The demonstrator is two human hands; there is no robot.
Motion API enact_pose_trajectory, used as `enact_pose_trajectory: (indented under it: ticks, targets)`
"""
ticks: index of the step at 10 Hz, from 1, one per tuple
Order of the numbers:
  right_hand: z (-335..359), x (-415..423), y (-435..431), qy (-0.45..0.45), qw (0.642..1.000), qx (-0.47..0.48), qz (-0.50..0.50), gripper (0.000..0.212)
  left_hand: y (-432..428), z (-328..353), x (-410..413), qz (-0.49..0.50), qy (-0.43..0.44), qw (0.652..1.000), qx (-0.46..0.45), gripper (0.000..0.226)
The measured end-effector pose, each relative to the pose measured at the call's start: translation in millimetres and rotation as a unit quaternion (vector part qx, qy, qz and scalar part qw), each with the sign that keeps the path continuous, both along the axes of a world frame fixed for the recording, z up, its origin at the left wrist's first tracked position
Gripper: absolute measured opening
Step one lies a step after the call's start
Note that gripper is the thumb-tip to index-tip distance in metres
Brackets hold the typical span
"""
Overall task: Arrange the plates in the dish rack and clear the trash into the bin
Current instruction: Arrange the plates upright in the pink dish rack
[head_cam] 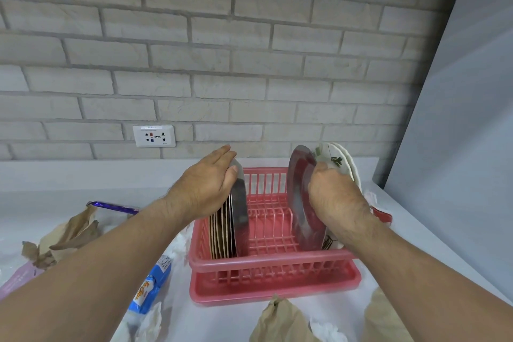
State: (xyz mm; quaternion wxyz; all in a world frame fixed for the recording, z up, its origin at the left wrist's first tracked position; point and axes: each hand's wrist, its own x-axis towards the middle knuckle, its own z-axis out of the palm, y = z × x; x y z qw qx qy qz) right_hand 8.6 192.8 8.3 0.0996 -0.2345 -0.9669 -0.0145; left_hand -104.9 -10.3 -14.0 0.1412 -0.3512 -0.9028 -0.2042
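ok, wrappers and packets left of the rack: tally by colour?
purple wrapper: 1
blue packet: 1
pink pouch: 1
Total: 3

Centre of frame: pink dish rack [273,258] on a pale counter [69,189]. At its left end, upright stack of plates [223,230] under the flat left hand [211,183]. At its right end, tilted steel plate [297,189] gripped by the right hand [336,198], with white leaf-patterned plates [340,158] just behind. Lower left: blue packet [150,289] and crumpled brown paper [66,233].
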Motion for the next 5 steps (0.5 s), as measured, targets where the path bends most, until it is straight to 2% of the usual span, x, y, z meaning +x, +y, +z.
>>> enact_pose_trajectory:
  ticks: [1,3,5]
  targets:
    - [0,-1,0,-0.004,0.999,-0.044,-0.013,0.024,0,0,-1,0.003,0.001,1.0,-0.001,0.051]
    - [10,0,6,-0.004,0.999,-0.026,-0.019,0.013,0,0,-1,0.001,-0.001,1.0,0.0,0.052]
    - [11,2,14,0.025,1.0,-0.002,-0.006,0.038,1,0,-2,0.004,0.0,1.0,-0.004,0.052]
